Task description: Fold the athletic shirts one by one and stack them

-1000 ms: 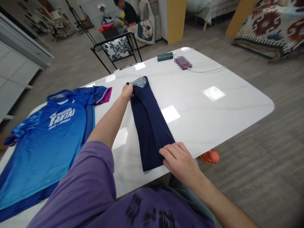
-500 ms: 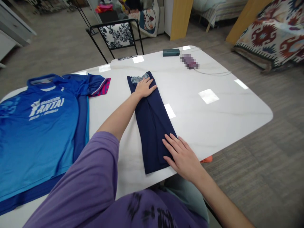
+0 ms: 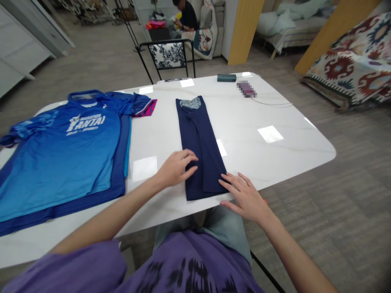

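Note:
A navy garment (image 3: 200, 142) lies folded into a long narrow strip on the white table (image 3: 275, 150), with a grey patterned patch at its far end. My left hand (image 3: 176, 167) rests open on the strip's near left edge, fingers flat on the cloth. My right hand (image 3: 246, 196) is open with fingers spread, fingertips touching the strip's near right corner at the table's front edge. Neither hand grips anything.
A blue sports jersey (image 3: 64, 150) lies spread flat on the table's left half. A dark case (image 3: 226, 77) and a blurred small object (image 3: 246, 88) with a cable sit at the far edge. A black chair (image 3: 167, 57) stands behind the table; a person (image 3: 185, 14) sits far back.
My left hand slid from the strip's far end back to its near left edge. My right hand shifted slightly right to the near corner. The view tilted up and the garment lies flatter.

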A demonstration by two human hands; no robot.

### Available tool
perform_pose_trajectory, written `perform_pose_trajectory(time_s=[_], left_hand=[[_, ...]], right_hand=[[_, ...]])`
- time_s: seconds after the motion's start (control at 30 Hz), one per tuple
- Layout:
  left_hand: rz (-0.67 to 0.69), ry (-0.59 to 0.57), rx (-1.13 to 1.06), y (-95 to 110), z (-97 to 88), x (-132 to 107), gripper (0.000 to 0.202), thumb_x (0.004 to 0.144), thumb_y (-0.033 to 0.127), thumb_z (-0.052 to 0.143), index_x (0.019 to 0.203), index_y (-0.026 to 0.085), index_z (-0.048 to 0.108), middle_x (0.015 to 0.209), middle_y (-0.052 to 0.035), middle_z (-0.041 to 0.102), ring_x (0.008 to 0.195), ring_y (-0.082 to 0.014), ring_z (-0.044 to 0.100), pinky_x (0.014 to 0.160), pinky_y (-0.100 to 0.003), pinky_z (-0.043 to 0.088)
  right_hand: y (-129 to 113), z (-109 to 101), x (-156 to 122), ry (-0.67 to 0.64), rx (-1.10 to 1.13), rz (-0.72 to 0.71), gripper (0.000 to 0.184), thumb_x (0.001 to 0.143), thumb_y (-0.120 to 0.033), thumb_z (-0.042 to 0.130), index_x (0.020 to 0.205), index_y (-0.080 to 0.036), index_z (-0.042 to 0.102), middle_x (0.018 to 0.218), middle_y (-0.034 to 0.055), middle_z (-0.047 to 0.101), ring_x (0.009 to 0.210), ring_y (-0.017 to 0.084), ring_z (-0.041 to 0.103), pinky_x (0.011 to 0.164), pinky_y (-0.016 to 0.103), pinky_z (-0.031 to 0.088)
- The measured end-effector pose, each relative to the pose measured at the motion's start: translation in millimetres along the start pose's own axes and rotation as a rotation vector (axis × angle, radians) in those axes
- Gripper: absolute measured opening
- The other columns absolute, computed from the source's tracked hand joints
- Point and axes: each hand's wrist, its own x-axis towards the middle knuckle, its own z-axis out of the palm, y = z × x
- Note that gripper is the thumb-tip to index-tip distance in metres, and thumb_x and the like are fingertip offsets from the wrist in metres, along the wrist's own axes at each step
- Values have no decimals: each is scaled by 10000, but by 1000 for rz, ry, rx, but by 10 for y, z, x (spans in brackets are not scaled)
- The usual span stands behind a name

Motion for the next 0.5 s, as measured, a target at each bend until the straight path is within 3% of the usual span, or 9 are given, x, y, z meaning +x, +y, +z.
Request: perform_pose_trajectory(time_s=[0.1,0.17,0.27,0.4,0.5], left_hand=[[5,-9,4,344,373,-1046,650,1059,567,712,1696,481,618,1691,-104,639,1640,-334,556,1428,-573,417],[18,41,54,502,610,-1441,801,1053,571,742,1793,378,503,1789,-116,537,1719,-339,453,1459,-600,361],[28,153,165,672,859,-1693,762,1097,445,724,1789,226,493,1810,-138,513,1732,-346,430,1437,-635,376],[-6,298,230,792,999,-1812,472,1096,181,676,1553,285,731,1641,-65,705,1573,-290,628,1353,-576,488],[21,354,209,868,1009,-1932,385,1075,153,706,1417,299,803,1516,-57,786,1482,-299,695,1323,-599,499]], right_hand=[[26,76,-146,1,-23,-67,847,1086,-598,759,1787,-226,463,1813,172,519,1688,344,500,1382,639,413],[28,139,-199,26,-47,-95,808,1077,-529,795,1769,-239,496,1797,159,544,1666,339,527,1332,606,471],[20,215,-267,79,-83,-116,600,1092,-326,778,1672,-299,627,1718,93,648,1577,310,620,1229,548,547],[-50,249,-397,135,-102,-155,513,1082,-132,703,1541,-358,739,1600,26,750,1459,276,706,1159,493,566],[-190,219,-542,159,-85,-167,459,1096,-121,678,1484,-350,765,1542,29,786,1395,274,738,1127,493,562]])
